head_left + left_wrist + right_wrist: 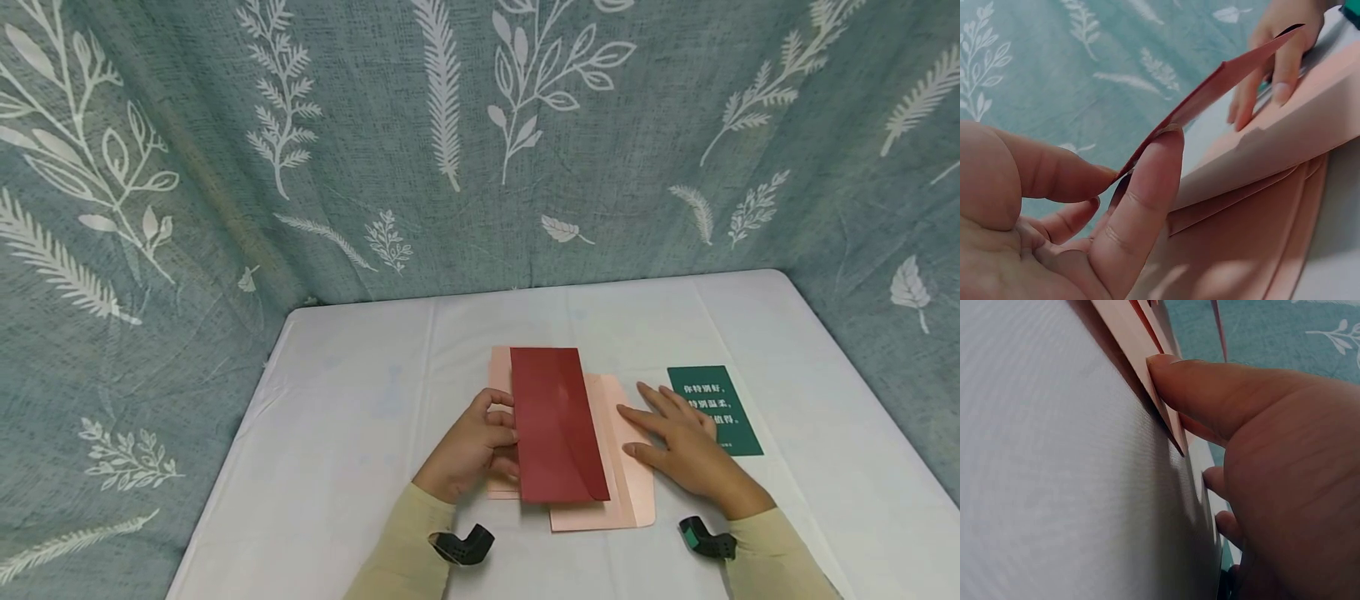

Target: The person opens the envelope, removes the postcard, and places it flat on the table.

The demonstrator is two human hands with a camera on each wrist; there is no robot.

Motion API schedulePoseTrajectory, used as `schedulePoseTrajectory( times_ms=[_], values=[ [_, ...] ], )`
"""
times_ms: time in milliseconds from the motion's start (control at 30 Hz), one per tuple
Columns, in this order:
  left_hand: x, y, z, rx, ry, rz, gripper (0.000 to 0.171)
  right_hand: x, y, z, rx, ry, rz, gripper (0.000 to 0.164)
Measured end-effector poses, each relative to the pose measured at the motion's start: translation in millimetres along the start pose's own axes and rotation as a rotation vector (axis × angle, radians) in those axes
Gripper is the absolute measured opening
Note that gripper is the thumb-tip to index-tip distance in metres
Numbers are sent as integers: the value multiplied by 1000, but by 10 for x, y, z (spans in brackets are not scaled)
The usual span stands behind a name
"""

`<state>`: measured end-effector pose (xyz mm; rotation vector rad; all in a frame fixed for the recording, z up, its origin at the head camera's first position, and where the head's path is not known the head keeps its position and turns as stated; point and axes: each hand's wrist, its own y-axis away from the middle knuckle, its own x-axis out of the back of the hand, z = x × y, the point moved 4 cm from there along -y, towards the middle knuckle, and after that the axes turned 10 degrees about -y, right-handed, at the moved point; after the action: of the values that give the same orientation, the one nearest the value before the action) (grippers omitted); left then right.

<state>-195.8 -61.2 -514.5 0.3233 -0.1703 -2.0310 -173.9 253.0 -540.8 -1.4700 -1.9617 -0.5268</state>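
Note:
My left hand (472,442) pinches the left edge of a dark red envelope (558,425) between thumb and fingers. In the left wrist view the red envelope (1204,94) is tilted up, seen nearly edge-on. Beneath it lies a pink envelope (633,483) with its flap side to the right. Over that flap my right hand (686,446) is spread, its thumb (1191,381) resting on the pink paper in the right wrist view. More pink envelopes (501,371) show at the left, partly hidden by the red one.
A dark green card (738,425) with white writing lies to the right, partly covered by my right hand. The white tabletop (360,400) is bordered by a blue-green leaf-patterned curtain (465,233) behind and at both sides. Black devices (465,546) sit at both wrists.

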Motion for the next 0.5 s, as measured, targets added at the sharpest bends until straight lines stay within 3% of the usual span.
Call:
schedulePoseTrajectory(
  times_ms=[333,500],
  values=[
    [-230,-26,-55,37,-22,-38,48,18,-4,-22,6,-5,13,58],
    [-300,-23,-100,59,-47,-6,48,23,0,-16,15,-9,15,58]
  ],
)
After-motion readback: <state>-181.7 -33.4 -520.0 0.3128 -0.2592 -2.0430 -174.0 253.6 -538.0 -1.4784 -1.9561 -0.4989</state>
